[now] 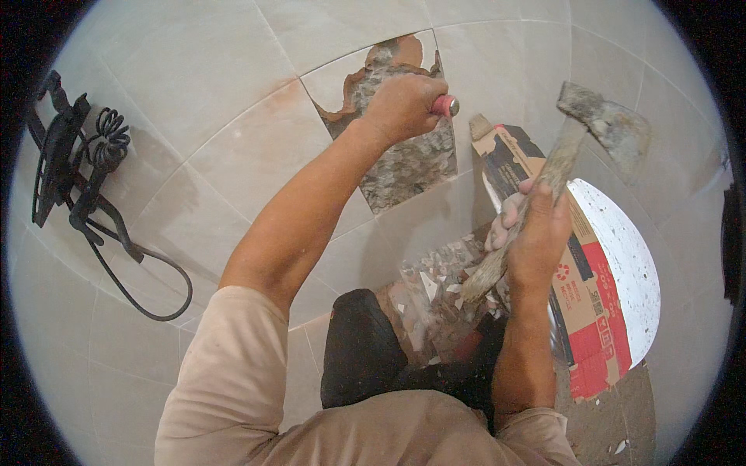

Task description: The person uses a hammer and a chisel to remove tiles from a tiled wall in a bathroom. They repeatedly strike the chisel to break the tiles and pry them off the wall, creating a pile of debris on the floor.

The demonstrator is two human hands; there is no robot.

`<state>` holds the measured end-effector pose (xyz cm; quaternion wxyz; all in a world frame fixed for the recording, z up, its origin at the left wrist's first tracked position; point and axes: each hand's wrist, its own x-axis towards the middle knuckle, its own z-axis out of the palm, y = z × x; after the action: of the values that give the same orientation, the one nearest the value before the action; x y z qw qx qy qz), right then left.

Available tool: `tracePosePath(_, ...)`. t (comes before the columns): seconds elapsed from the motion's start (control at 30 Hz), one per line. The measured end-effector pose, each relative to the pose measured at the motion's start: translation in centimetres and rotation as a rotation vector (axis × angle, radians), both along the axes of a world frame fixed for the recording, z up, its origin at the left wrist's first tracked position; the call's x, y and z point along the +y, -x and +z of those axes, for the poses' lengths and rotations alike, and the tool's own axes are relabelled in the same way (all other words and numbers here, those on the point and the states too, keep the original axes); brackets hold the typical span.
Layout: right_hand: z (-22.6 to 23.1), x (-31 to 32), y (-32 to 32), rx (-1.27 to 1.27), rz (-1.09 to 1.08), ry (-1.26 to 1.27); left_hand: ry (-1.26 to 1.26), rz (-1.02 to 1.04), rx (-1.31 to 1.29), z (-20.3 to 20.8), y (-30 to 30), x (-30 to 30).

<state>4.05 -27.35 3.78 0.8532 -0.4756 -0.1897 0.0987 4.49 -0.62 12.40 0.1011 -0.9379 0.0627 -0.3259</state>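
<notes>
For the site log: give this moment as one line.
left hand: grips chisel at broken tile | right hand: hatchet raised | debris below

Soft even light, fisheye-warped edges

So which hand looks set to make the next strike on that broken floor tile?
Probably the right hand: it holds the hatchet raised above the floor. The left hand grips a red-capped tool down on the broken tile.

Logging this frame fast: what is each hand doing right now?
Left hand: closed around a red-handled chisel, set at the broken tile patch.
Right hand: closed on the hatchet, gripping its wooden handle, head raised.
</notes>
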Motion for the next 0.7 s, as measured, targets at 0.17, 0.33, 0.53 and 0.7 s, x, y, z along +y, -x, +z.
tracePosePath(0.17,-1.0,1.1,1.0,0.014,0.119,0.011,0.020,0.006,-0.006,0.7,0.9,2.0)
tracePosePath(0.33,0.2,0.4,0.8,-0.067,0.066,-0.185,0.092,-0.086,-0.008,0.7,1.0,3.0)
tracePosePath(0.53,-3.1,7.2,-0.8,-0.406,-0.372,-0.100,0.075,-0.017,-0.048,1.3,-1.0,2.7)
tracePosePath(0.7,-1.4,4.5,-2.2,-0.193,0.152,0.346,0.086,0.038,-0.048,1.1,-0.2,3.3)
